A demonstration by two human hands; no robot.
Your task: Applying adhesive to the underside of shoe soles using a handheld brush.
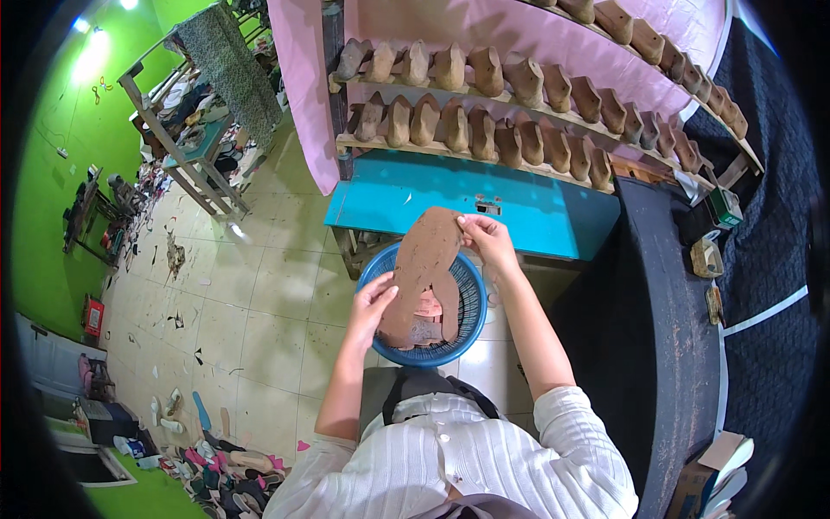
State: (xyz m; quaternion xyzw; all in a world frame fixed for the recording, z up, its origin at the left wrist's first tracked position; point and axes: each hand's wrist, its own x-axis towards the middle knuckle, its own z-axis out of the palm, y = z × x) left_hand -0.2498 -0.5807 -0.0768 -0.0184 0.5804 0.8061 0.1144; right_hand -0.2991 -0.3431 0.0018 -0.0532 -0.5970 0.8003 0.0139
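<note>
A flat brown shoe sole (425,251) is held up between my two hands, tilted over a blue plastic basket (474,324). With thumb and fingers, my right hand (487,238) pinches its upper right edge. Lower on its left edge, my left hand (373,303) grips it the same way. The sole's face looks rough and marked. Inside the basket, partly covered by the held sole, lie another brown sole (447,303), a reddish piece (429,303) and a greyish piece (425,332).
A low turquoise bench (536,203) stands just beyond the basket. Above it, shelves hold rows of wooden shoe lasts (450,67). A dark-covered table (635,346) is close on my right. Shoes and scraps (229,471) pile up on the floor at lower left.
</note>
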